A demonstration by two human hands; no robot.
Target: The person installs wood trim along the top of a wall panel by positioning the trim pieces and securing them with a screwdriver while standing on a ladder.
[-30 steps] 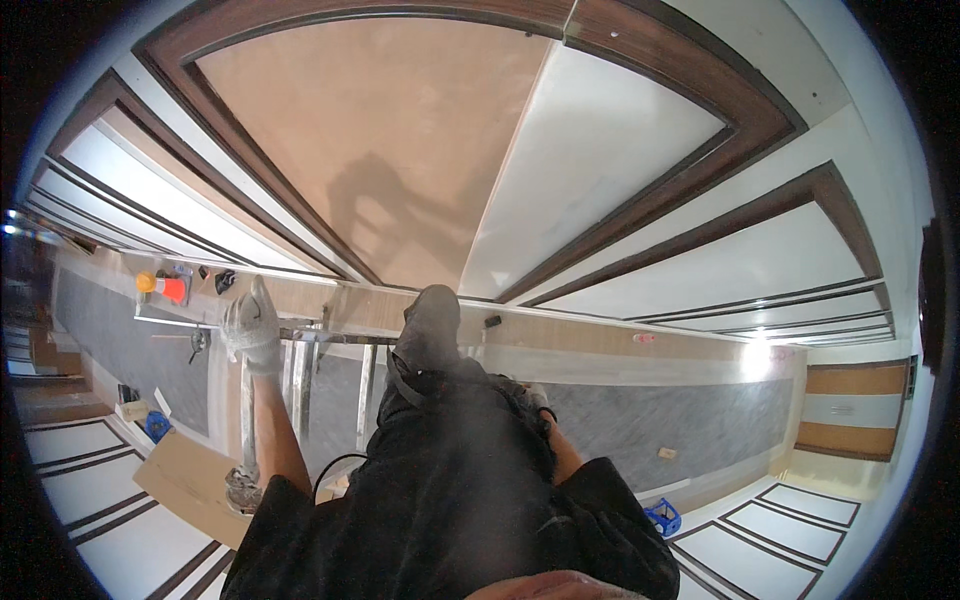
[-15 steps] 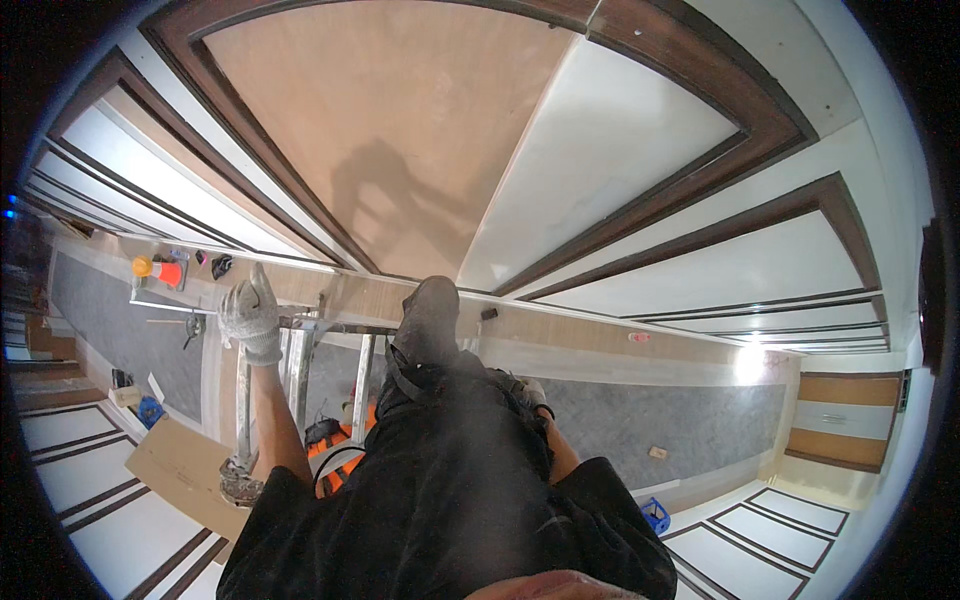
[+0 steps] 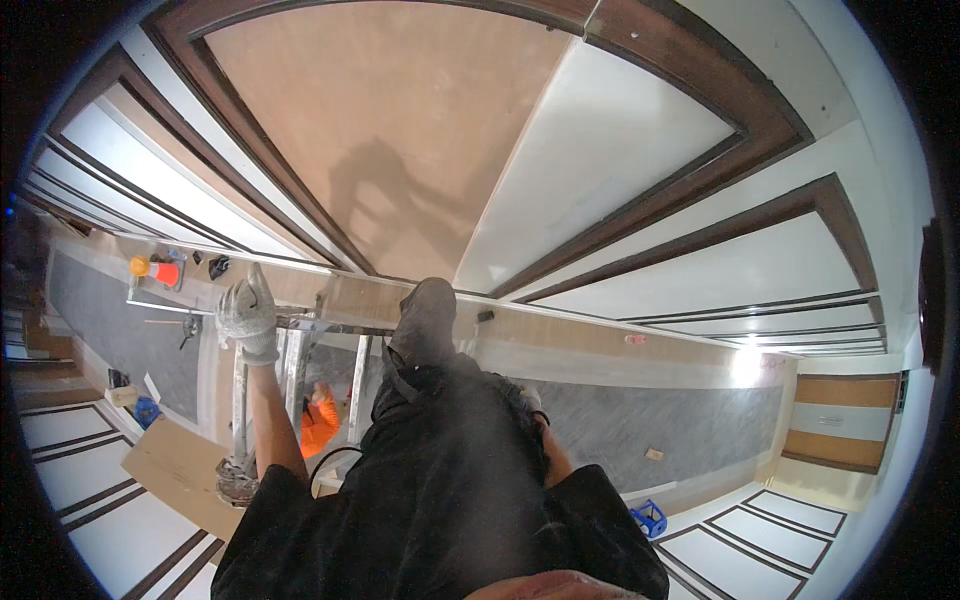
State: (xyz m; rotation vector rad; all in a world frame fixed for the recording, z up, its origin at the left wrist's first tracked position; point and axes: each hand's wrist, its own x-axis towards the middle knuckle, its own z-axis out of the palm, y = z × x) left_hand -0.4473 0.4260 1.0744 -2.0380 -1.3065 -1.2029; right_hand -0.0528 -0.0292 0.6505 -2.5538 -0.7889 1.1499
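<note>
My left hand (image 3: 247, 315), in a white work glove, is at the top of a metal ladder (image 3: 297, 372). The fingers are spread and point up, the palm is against the top rail; I cannot tell if it really grips the rail or only leans on it. My right hand (image 3: 533, 400) is almost hidden behind my dark trousers, near my hip, so I cannot tell whether it is open or closed.

The ladder stands against the wood ledge (image 3: 560, 335), just under my black shoe (image 3: 427, 318). It looks like silver aluminium, with straight side rails and a few rungs. I judge it stiff and quite light, but smooth, so a dusty glove may slip on it. The best place to hold is a side rail near the top, with the fingers closed around it.

On the ledge to the left lies an orange cone (image 3: 160, 270) beside some small dark tools. Below the ladder a person in orange (image 3: 320, 420) is near its foot.
</note>
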